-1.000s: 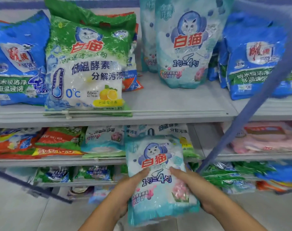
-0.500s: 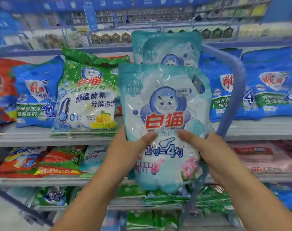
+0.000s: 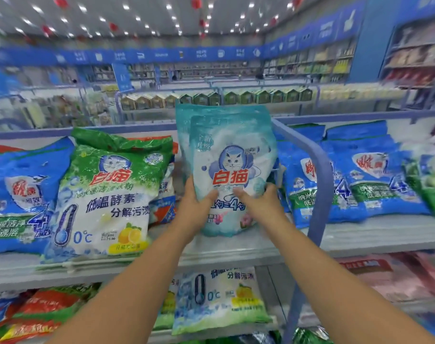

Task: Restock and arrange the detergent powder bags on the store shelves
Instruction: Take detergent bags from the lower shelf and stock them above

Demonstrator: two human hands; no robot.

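Pale teal plastic detergent bag with a cat logo [image 3: 232,170] held upright on the grey top shelf [image 3: 261,247], its base at the shelf surface, just in front of a second matching teal bag [image 3: 211,111]. Left hand [image 3: 195,207] and right hand [image 3: 262,204] gripping the lower sides, thumbs pressed on the front, other fingers hidden behind. Beside it on the left, green-and-white detergent bag [image 3: 107,202]; on the right, blue detergent bags [image 3: 375,175]. Curved blue metal shelf bar [image 3: 320,184] alongside.
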